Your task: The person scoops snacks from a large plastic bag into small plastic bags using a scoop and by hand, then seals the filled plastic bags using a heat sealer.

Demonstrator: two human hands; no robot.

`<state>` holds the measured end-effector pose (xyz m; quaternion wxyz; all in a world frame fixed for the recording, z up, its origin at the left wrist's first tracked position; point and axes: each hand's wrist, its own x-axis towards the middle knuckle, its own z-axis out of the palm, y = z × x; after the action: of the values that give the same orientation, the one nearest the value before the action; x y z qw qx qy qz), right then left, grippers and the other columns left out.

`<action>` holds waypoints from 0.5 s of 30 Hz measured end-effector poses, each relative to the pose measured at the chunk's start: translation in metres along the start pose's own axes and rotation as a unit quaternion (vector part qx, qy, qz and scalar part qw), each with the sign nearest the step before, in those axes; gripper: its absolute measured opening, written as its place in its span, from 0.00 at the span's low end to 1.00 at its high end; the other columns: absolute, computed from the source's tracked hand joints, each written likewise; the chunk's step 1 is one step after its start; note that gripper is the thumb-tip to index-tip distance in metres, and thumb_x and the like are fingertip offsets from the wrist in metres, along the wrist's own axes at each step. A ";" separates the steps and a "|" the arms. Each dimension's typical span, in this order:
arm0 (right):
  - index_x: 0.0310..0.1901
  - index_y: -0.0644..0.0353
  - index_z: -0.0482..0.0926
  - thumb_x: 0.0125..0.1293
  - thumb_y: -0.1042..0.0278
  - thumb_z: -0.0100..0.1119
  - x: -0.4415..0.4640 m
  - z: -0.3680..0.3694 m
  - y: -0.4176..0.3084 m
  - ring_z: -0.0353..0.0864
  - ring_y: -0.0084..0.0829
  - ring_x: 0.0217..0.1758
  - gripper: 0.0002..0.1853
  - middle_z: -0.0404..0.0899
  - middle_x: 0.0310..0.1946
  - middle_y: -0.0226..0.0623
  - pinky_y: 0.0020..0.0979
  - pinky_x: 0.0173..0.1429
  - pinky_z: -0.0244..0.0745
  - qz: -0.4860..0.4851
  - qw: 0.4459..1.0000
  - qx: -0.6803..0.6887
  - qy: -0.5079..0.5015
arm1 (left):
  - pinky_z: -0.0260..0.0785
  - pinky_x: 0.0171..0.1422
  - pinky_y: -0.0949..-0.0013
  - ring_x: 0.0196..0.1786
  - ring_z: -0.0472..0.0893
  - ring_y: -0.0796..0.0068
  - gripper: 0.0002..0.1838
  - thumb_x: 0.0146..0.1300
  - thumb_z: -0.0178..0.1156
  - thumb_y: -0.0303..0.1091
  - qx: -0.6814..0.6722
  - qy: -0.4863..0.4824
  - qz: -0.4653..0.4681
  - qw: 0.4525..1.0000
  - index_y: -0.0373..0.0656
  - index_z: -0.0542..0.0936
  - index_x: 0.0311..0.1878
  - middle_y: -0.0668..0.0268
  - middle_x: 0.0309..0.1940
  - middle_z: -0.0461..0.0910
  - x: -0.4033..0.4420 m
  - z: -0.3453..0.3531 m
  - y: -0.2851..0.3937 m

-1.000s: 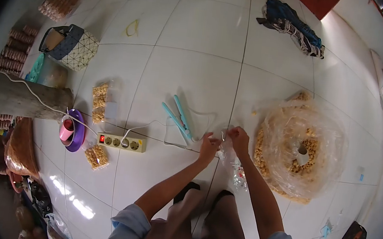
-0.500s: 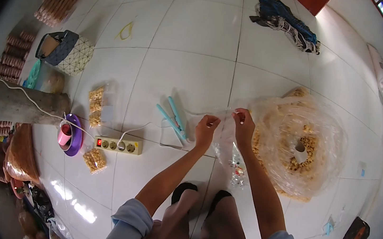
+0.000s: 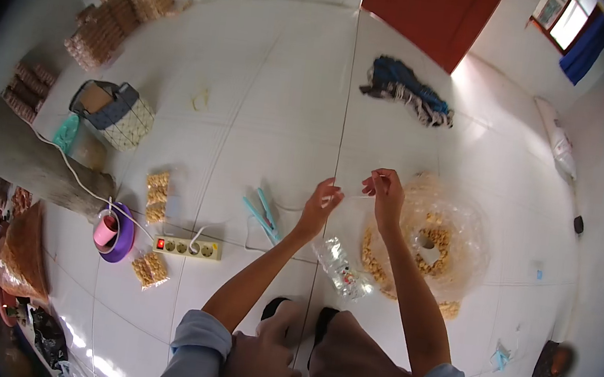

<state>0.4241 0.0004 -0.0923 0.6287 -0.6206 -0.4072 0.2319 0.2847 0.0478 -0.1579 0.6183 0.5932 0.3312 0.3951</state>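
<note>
Light blue sleeves (image 3: 202, 334), rolled near elbows; brownish trousers (image 3: 363, 365); black footwear (image 3: 273, 309).

Tile floor (image 3: 290, 104): power strip (image 3: 182, 247), snack packs (image 3: 157, 198) at left; flat iron (image 3: 262, 214) near centre; large bag (image 3: 455, 230) right; cloth bundle (image 3: 407, 90) upper right.

Both forearms stretched forward — left hand (image 3: 324, 200) and right hand (image 3: 385, 190) raised apart, fingers bent, thumbs inward.
</note>
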 end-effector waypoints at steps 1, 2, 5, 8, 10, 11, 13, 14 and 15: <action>0.38 0.63 0.70 0.65 0.70 0.49 0.003 -0.001 -0.014 0.75 0.22 0.24 0.06 0.77 0.24 0.35 0.22 0.29 0.68 0.001 1.000 0.024 0.003 | 0.68 0.52 0.66 0.47 0.75 0.72 0.25 0.57 0.61 0.38 0.000 -0.001 0.019 1.000 0.43 0.65 0.56 0.60 0.43 0.73 0.002 0.003 0.018; 0.39 0.63 0.70 0.65 0.68 0.49 0.005 -0.002 -0.029 0.75 0.22 0.23 0.07 0.78 0.24 0.35 0.22 0.30 0.69 0.002 0.999 0.049 0.006 | 0.69 0.52 0.68 0.48 0.75 0.73 0.23 0.58 0.60 0.37 0.014 -0.070 0.041 0.997 0.42 0.67 0.54 0.61 0.43 0.74 0.000 0.007 0.035; 0.42 0.62 0.70 0.66 0.66 0.48 0.005 -0.009 -0.080 0.76 0.23 0.26 0.09 0.78 0.27 0.36 0.22 0.33 0.70 -0.006 0.998 0.054 -0.016 | 0.71 0.46 0.74 0.43 0.78 0.75 0.14 0.59 0.58 0.33 -0.048 -0.175 0.085 0.980 0.39 0.71 0.47 0.64 0.41 0.76 -0.002 0.014 0.074; 0.48 0.61 0.69 0.66 0.59 0.48 -0.003 -0.018 -0.109 0.77 0.24 0.33 0.15 0.78 0.34 0.36 0.24 0.38 0.71 -0.017 0.996 0.086 -0.007 | 0.73 0.43 0.76 0.39 0.79 0.77 0.10 0.58 0.58 0.29 -0.073 -0.160 0.000 0.984 0.38 0.73 0.42 0.64 0.38 0.77 -0.017 0.014 0.132; 0.50 0.60 0.69 0.65 0.55 0.49 -0.016 -0.021 -0.114 0.77 0.25 0.36 0.18 0.77 0.37 0.35 0.25 0.40 0.71 -0.013 0.997 0.072 -0.002 | 0.74 0.42 0.76 0.37 0.79 0.78 0.09 0.57 0.59 0.27 -0.166 -0.039 -0.039 0.985 0.37 0.74 0.40 0.64 0.34 0.77 -0.027 0.017 0.162; 0.53 0.59 0.68 0.64 0.52 0.50 -0.025 -0.024 -0.114 0.76 0.25 0.39 0.22 0.76 0.40 0.34 0.27 0.43 0.71 0.004 0.998 0.056 0.002 | 0.74 0.42 0.76 0.37 0.79 0.78 0.09 0.57 0.59 0.27 -0.164 -0.043 -0.026 0.985 0.37 0.74 0.40 0.64 0.34 0.77 -0.033 0.019 0.174; 0.55 0.57 0.66 0.62 0.51 0.53 -0.049 -0.031 -0.126 0.75 0.25 0.41 0.24 0.75 0.42 0.32 0.28 0.44 0.70 0.051 0.994 0.068 -0.074 | 0.74 0.42 0.76 0.36 0.78 0.76 0.10 0.57 0.59 0.26 -0.244 0.055 -0.013 0.968 0.37 0.74 0.41 0.65 0.33 0.77 -0.046 0.023 0.187; 0.53 0.58 0.68 0.61 0.53 0.54 -0.057 -0.029 -0.132 0.75 0.24 0.40 0.23 0.76 0.40 0.31 0.27 0.43 0.70 0.093 0.991 0.055 -0.076 | 0.74 0.43 0.75 0.35 0.78 0.76 0.09 0.57 0.59 0.27 -0.248 0.074 -0.014 0.966 0.36 0.74 0.40 0.64 0.33 0.77 -0.052 0.027 0.192; 0.51 0.58 0.70 0.61 0.55 0.56 -0.066 -0.026 -0.140 0.75 0.23 0.38 0.21 0.76 0.38 0.30 0.25 0.43 0.70 0.136 0.987 0.042 -0.078 | 0.74 0.43 0.75 0.35 0.78 0.76 0.09 0.57 0.59 0.27 -0.245 0.068 -0.004 0.967 0.36 0.74 0.40 0.64 0.33 0.77 -0.060 0.029 0.195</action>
<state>0.3778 -0.0844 0.0316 0.5835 -0.6231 -0.3566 0.3796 0.2635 -0.0222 0.0353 0.7226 0.3939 0.2678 0.5009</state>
